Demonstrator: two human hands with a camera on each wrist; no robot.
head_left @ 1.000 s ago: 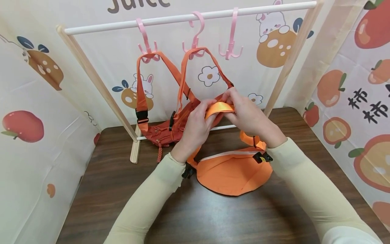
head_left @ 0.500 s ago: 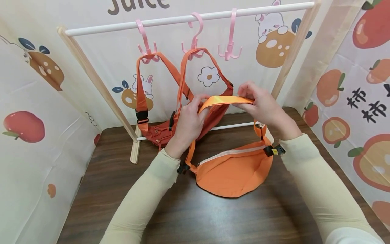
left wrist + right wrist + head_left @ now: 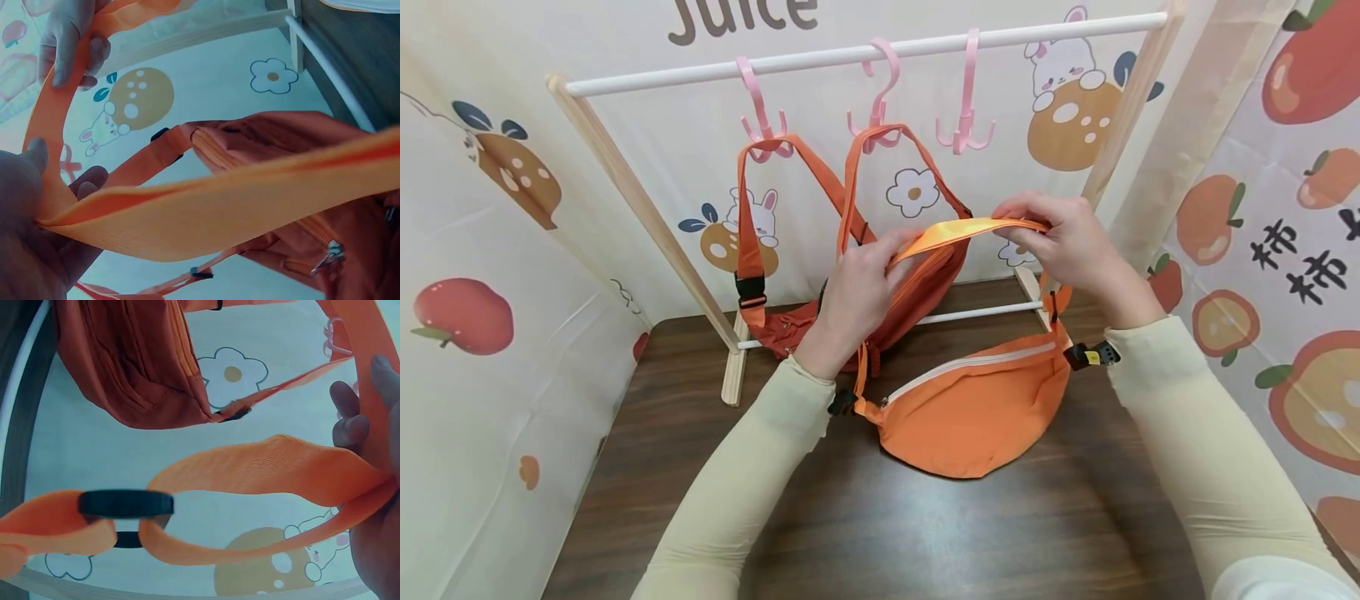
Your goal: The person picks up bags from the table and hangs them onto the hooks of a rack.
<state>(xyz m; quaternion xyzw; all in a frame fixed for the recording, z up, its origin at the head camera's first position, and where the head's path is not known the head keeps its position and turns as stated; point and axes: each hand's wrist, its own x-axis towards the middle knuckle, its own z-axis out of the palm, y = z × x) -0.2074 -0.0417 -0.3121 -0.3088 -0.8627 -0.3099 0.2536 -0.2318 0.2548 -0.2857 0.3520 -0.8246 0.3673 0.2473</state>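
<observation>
An orange waist bag with a pale zipper hangs low over the table in the head view. Whether its bottom touches the tabletop I cannot tell. Its bright orange strap arches up between my hands. My left hand pinches the strap's left part, and my right hand pinches its right end. In the left wrist view both hands grip the strap. A black slider on the strap shows in the right wrist view. Dark buckle parts dangle at the bag's ends.
A rack with a white rail stands behind, bearing pink hooks. Rust-red bags or one bag hang by straps from the left and middle hooks, partly behind my left hand. The right hook bears nothing. Below is a dark wooden table.
My hands have moved apart along the strap, the right one going right and slightly up. The strap is now stretched out, and the waist bag has shifted and tilted, its right end higher.
</observation>
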